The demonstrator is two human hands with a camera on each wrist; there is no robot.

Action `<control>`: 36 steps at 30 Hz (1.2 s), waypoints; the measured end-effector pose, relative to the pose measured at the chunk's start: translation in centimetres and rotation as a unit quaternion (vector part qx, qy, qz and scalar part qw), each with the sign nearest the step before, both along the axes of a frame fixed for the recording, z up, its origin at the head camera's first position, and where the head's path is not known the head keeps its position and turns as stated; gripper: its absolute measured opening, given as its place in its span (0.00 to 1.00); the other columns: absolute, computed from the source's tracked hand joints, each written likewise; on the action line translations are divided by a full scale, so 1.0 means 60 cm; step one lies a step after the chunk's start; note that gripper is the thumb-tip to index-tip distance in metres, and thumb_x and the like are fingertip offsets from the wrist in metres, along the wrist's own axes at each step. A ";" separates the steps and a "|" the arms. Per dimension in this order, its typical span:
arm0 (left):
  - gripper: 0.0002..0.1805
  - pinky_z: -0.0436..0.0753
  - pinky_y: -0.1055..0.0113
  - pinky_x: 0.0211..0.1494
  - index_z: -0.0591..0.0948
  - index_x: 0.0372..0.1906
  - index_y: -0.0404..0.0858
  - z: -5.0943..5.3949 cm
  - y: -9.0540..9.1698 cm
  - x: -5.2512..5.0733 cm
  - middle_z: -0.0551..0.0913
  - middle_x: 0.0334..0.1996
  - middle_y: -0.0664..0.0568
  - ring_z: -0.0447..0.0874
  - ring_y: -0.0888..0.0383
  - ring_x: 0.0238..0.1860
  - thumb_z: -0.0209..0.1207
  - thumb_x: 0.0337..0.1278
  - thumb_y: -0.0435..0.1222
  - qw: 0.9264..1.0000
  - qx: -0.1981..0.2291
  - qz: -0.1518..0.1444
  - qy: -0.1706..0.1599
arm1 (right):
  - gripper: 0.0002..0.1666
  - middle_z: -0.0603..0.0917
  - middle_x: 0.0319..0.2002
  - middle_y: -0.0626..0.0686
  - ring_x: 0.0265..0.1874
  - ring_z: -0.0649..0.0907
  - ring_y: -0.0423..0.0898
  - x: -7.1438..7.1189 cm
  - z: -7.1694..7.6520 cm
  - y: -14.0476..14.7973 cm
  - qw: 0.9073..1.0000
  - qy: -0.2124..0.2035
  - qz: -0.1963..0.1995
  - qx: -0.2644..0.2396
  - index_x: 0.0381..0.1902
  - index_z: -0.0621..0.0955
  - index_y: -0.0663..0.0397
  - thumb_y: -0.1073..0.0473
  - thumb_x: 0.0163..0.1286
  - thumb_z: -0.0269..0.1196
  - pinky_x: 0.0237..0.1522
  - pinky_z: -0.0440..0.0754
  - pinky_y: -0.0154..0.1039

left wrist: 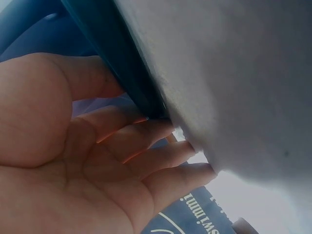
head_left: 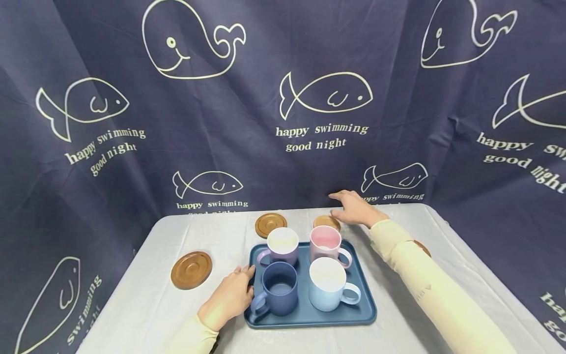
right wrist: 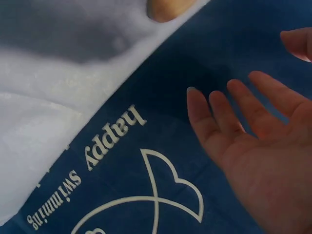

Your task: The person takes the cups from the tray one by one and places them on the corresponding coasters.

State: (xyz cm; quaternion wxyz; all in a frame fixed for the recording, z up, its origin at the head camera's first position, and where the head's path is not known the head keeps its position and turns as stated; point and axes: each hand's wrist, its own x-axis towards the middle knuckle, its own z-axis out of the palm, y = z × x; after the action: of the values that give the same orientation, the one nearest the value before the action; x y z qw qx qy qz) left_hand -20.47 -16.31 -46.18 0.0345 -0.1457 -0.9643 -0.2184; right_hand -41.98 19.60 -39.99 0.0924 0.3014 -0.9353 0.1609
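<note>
My left hand (head_left: 230, 297) rests at the left side of a blue rectangular tray (head_left: 305, 318). In the left wrist view, thumb and fingers touch the tray's outer edge, with the other fingertips near the white tablecloth. On the tray stand a purple mug (head_left: 283, 246), a pink mug (head_left: 325, 243), a dark blue mug (head_left: 280, 290) and a light blue mug (head_left: 328, 285), all upright. My right hand (head_left: 353, 209) is stretched past the tray, beside a light wooden coaster (head_left: 326, 222) at the table's back edge. Its palm holds nothing in the right wrist view.
A brown wooden coaster (head_left: 271, 224) lies behind the purple mug. Another coaster (head_left: 191, 270) is left of the tray, and a further coaster (head_left: 423, 248) is mostly hidden by the right sleeve. A navy curtain (head_left: 247, 123) with fish prints hangs behind the table.
</note>
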 end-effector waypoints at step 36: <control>0.27 0.77 0.36 0.64 0.78 0.63 0.22 -0.001 -0.001 0.000 0.80 0.61 0.26 0.77 0.24 0.62 0.63 0.57 0.27 1.000 -0.002 -0.002 0.003 | 0.30 0.81 0.62 0.69 0.63 0.77 0.68 0.192 0.020 0.026 0.989 0.084 -0.067 -0.099 0.65 0.78 0.68 0.60 0.67 0.62 0.67 0.69 0.63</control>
State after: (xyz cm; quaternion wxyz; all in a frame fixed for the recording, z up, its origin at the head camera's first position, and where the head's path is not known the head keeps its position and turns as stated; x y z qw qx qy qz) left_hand -20.46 -16.34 -46.23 0.0371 -0.1480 -0.9644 -0.2158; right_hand -30.44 21.16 -38.77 0.2102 0.2402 -0.9217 0.2204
